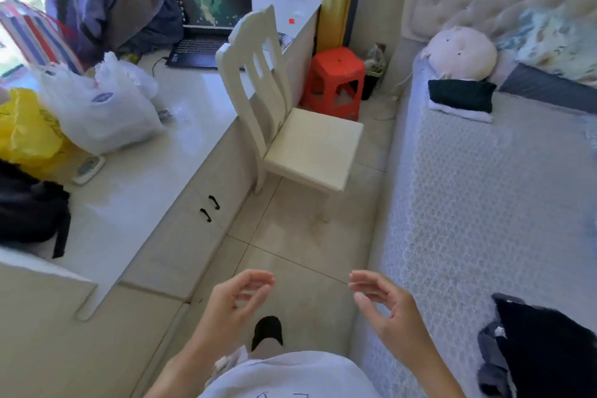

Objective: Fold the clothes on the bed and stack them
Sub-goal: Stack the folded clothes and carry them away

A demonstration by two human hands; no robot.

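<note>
My left hand point(231, 304) and my right hand point(384, 305) hover over the floor in front of me, fingers curled and apart, holding nothing. The bed point(478, 203) with its pale patterned cover runs along the right. A folded stack, a dark green garment point(460, 94) on a white one point(458, 111), sits at the bed's far end by a round plush pillow. A loose heap of black and grey clothes point(546, 349) lies on the bed's near edge, to the right of my right hand and apart from it.
A cream chair point(310, 145) stands in the aisle ahead, with a red plastic stool point(334, 81) behind it. A long white counter point(145, 171) on the left carries a laptop point(206, 19), plastic bags point(97, 103) and piled clothes point(106, 0).
</note>
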